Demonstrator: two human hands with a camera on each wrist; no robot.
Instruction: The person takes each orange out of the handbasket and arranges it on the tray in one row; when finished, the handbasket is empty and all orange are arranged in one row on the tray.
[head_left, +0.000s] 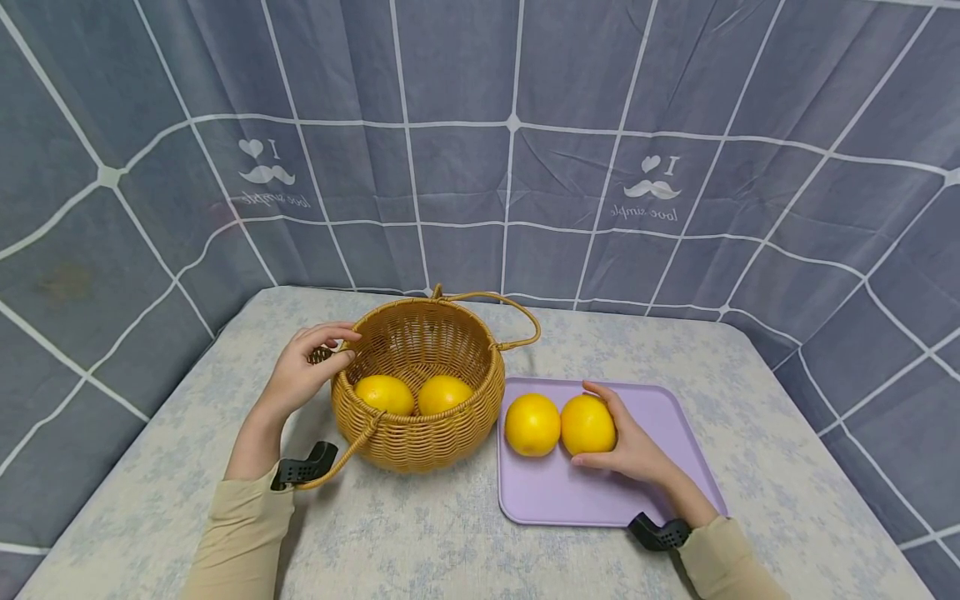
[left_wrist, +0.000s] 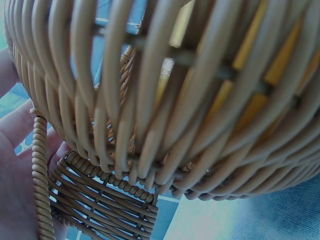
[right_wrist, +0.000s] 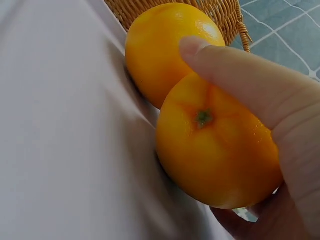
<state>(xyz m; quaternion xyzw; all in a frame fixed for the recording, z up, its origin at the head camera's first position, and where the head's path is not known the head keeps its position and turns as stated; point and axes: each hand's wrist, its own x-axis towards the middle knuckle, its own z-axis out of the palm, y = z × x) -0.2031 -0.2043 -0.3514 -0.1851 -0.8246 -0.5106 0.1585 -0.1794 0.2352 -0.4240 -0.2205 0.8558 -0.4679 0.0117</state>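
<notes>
A round wicker basket (head_left: 420, 437) stands upright with two oranges (head_left: 384, 394) inside, against its near wall. My left hand (head_left: 303, 367) grips the basket's left rim, fingertips over the edge; the left wrist view shows the palm beside the woven wall (left_wrist: 150, 100). On the purple tray (head_left: 555, 500) sit two more oranges side by side. My right hand (head_left: 630, 442) holds the right-hand orange (head_left: 588, 425), thumb on the near side and fingers on the far side. Its green stem end faces the right wrist camera. The other tray orange (right_wrist: 167, 47) is right up against it, toward the basket.
One curved basket handle (head_left: 525, 317) sticks out to the back right, over the table. Another handle (head_left: 341, 462) hangs toward the left wrist. The tray's left edge lies close beside the basket. A grid-patterned curtain (head_left: 465, 183) rises behind the patterned tabletop (head_left: 405, 542).
</notes>
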